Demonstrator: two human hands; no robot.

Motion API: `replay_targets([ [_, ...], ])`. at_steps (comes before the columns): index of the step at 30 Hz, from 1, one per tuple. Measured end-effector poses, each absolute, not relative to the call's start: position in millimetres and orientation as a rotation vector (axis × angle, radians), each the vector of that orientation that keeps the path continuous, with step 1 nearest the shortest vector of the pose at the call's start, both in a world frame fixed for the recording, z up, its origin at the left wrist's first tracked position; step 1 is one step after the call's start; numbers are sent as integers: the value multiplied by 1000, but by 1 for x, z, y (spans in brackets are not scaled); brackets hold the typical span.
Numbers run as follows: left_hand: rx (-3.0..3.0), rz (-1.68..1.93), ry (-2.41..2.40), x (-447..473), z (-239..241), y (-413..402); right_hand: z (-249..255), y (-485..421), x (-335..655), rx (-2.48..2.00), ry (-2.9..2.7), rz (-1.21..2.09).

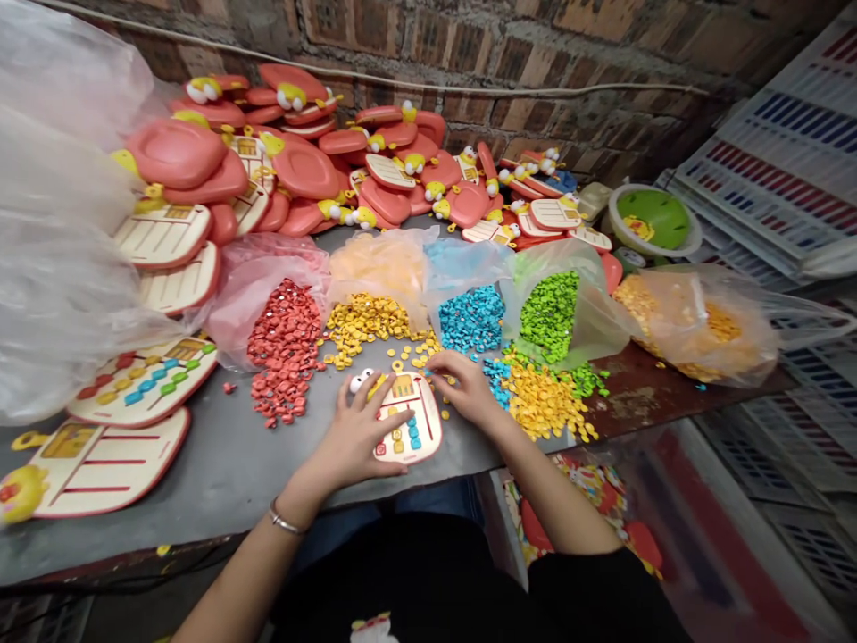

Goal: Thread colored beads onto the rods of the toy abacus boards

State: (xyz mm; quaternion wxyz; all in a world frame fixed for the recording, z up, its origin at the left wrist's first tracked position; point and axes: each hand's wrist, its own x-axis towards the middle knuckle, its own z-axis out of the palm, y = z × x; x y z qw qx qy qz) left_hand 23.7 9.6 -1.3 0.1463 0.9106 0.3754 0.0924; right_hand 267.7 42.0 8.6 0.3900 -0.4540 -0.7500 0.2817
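A cream toy board [428,411] with a red rim and white bulging eyes lies on the grey table near its front edge. Red, yellow and blue pieces sit in columns on its face. My left hand [358,433] rests over the board's left side, fingers spread across it and the thumb along the lower edge. At the upper right edge of the board is my right hand [469,388], its fingers curled into a pinch; whatever they hold is too small to make out. A few yellow pieces [421,348] lie loose just behind the board.
Bags spill red pieces [285,348], yellow pieces [365,326], blue pieces [472,317] and green pieces [549,308]. A yellow heap [545,397] lies right. Boards [144,375] lie left; a red-backed pile [395,179] stands behind. A green basket [653,219] is far right.
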Motion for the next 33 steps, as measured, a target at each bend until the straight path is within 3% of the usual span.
replay_targets([
  [6,2638,257,1092,25,-1,9,-9,45,259,-1051,-2150,514],
  [18,2640,244,1125,27,-2,9,-8,42,255,-1106,-2056,505],
  [33,2694,288,1152,27,-5,9,1,23,253,-1095,-1914,1156],
])
